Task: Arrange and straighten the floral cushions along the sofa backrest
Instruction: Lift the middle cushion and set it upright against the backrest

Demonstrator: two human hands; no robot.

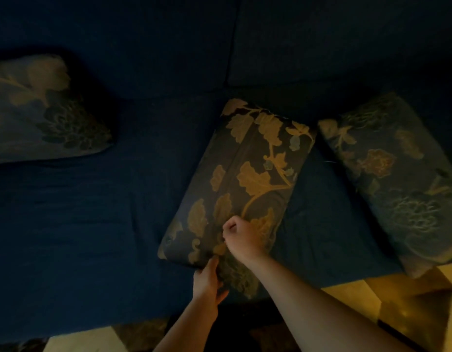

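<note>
Here we hold the middle dark floral cushion (245, 179), lying tilted on the dark blue fabric sofa seat (80, 224): our left hand (207, 280) wraps its near edge and our right hand (241, 237) is closed in a fist, pinching its top fabric. Open seat stretches leftward to a second floral cushion (47, 107) against the backrest (143, 47), while a third floral cushion (397, 179) lies just beside on the right.

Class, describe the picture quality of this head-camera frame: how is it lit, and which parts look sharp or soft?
Head view: very dim, the sofa nearly black-blue; warm yellow light only on the floor at bottom right. The middle cushion and both hands, left hand and right hand, read clearest; the left cushion looks soft and smeared; wide-angle bending at the edges.
</note>
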